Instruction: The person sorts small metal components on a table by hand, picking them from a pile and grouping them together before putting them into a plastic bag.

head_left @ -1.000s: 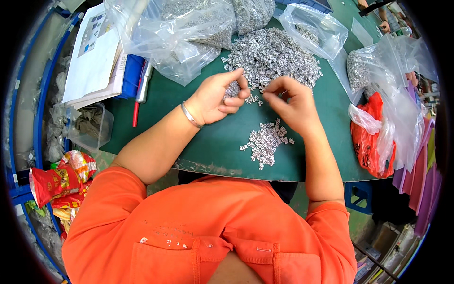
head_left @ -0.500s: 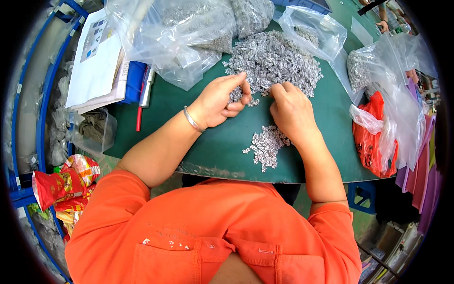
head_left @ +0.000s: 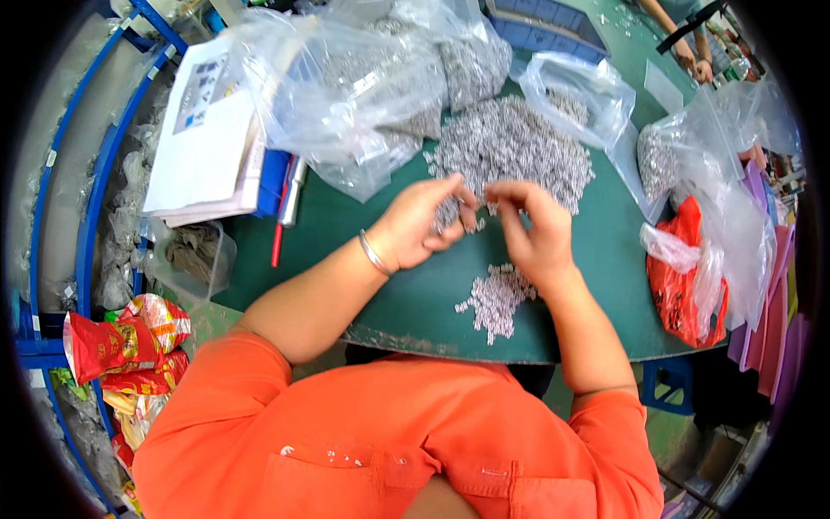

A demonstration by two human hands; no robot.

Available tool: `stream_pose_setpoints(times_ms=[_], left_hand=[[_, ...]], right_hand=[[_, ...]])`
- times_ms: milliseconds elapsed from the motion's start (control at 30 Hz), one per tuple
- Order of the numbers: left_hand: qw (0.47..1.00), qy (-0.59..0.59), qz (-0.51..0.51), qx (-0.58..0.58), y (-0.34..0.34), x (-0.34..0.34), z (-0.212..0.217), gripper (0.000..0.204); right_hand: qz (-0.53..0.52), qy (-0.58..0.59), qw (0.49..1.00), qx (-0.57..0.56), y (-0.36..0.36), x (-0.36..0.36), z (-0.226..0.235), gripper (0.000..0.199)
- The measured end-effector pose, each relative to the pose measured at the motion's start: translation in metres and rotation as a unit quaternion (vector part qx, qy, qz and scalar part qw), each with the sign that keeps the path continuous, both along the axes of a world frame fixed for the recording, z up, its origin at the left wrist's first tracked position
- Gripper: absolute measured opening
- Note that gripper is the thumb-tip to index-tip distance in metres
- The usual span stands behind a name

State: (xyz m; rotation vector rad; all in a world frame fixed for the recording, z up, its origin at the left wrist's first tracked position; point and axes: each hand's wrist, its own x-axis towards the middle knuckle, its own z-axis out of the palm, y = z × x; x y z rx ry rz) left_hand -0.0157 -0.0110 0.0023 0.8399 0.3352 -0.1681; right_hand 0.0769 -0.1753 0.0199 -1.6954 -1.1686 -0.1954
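Observation:
A large heap of small silver-grey parts (head_left: 519,147) lies on the green table (head_left: 346,225). My left hand (head_left: 419,225), with a metal bangle on the wrist, is cupped at the heap's near edge and holds some of the small parts between its fingers. My right hand (head_left: 536,229) is beside it, its fingertips pinched near the left hand's fingers; what it grips is too small to tell. A smaller pile of the same parts (head_left: 494,298) lies close to me, just under my right wrist.
Clear plastic bags of parts (head_left: 363,86) stand at the back and at the right (head_left: 692,164). A red bag (head_left: 683,268) sits at the right edge. Papers (head_left: 203,130), a red pen (head_left: 277,244) and a small clear box (head_left: 194,255) are on the left. Another person's hands (head_left: 696,60) show far right.
Both hands have stayed together at the heap's near edge, the fingers shifting slightly as they handle small parts. The small pile is unchanged.

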Motion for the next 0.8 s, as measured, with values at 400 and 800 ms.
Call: stream_pose_setpoints(times_ms=[400, 800], left_hand=[[0.973, -0.019, 0.095, -0.21, 0.012, 0.005, -0.004, 0.03], [0.972, -0.025, 0.097, -0.215, 0.012, 0.005, -0.004, 0.03]], right_hand=[[0.057, 0.02, 0.985, -0.159, -0.012, 0.011, -0.002, 0.013], [0.108, 0.276, 0.945, -0.141, -0.026, 0.023, -0.002, 0.009]])
